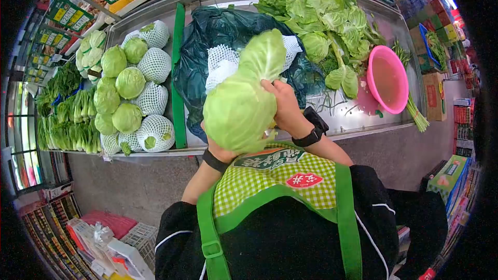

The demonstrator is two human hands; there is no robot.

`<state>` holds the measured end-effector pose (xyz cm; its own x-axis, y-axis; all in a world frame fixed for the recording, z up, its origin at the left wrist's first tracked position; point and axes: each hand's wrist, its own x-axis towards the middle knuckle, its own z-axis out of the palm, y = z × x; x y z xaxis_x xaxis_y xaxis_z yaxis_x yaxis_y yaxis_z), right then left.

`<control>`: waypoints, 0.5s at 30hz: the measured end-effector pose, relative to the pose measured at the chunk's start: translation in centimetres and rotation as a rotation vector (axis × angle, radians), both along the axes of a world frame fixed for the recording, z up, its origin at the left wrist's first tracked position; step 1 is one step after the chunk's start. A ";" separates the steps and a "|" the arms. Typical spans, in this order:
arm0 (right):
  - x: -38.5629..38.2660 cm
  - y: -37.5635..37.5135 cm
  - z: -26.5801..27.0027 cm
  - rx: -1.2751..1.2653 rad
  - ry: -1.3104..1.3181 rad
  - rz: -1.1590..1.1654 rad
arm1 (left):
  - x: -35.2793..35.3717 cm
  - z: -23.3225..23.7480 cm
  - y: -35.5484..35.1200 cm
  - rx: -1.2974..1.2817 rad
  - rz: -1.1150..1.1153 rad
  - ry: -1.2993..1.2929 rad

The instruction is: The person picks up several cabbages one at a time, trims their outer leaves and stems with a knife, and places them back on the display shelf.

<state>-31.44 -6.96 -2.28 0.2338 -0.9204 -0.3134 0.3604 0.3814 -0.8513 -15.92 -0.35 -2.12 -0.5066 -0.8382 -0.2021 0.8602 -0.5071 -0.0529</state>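
A pale green cabbage (pixel 236 109) is held up before me over the near edge of the metal counter. My left hand (pixel 222 149) supports it from below, with most of its fingers hidden behind the head. A large outer leaf (pixel 267 52) stands up from the cabbage, and my right hand (pixel 286 106) pinches it near its base. Behind the cabbage lies a dark green plastic bag (pixel 207 28), with white foam nets (pixel 222 65) on it.
Left of a green divider (pixel 179 83) sit bare cabbages (pixel 130 83) and net-wrapped cabbages (pixel 154 66). Loose cabbage leaves (pixel 332 10) are heaped at the back right. A pink basin (pixel 372 85) holding murky water stands at the right. Leafy greens (pixel 67 129) fill the far left.
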 end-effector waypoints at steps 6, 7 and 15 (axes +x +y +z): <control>0.5 0.0 1.3 0.230 -0.194 -0.024 | -0.1 -3.3 1.6 -0.365 -0.221 -0.663; -1.1 -0.7 1.2 -0.057 0.193 0.133 | -0.7 -2.7 2.0 -0.311 -0.023 -0.391; -19.1 -12.2 -0.1 -0.064 0.664 -0.600 | -0.6 3.2 -1.1 0.030 -0.034 0.397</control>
